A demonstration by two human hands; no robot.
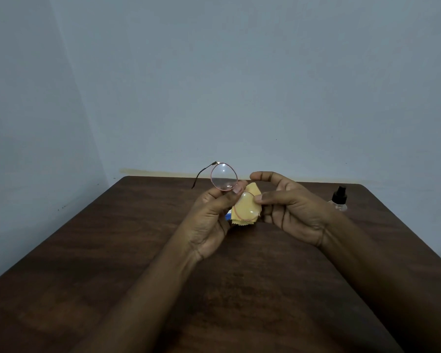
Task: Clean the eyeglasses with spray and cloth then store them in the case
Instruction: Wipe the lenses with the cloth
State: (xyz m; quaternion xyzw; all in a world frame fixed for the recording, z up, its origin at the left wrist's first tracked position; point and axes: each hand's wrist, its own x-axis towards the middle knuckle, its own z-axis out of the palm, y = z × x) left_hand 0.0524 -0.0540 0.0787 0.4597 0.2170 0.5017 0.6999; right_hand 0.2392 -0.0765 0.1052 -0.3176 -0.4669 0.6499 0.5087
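Eyeglasses (224,177) are held up in the air over the far middle of the table (138,250), between both hands, tilted so one lens sits high left and the other low right. The frame is a thin pinkish metal rim and the lenses are round and clear. The upper lens catches a bright glare spot. One dark, thin temple arm is unfolded and sticks out to the left, bending down at its tip.

The cloth (254,190) is yellow and soft-looking, with a zigzag-cut bottom edge. It is bunched behind the lower lens, so the lens looks yellow.

The left hand (211,220) is palm up with the wrist bent. Its thumb and curled fingers pinch the frame near the bridge, just under the upper lens. The right hand (290,207) has its palm facing left. Its thumb tip presses on the right edge of the lower lens, with the cloth behind. The index finger arches free above, and the other fingers curl behind the cloth, mostly hidden.

The table is dark brown wood grain with a matte top. A spray bottle (339,200), with a clear body and a black pump top, stands upright near the far right edge, well apart from the hands. A small blue bit (228,216) peeks out under the left hand; it is possibly the case, but I cannot tell. The wall (239,72) behind is plain pale grey-blue.
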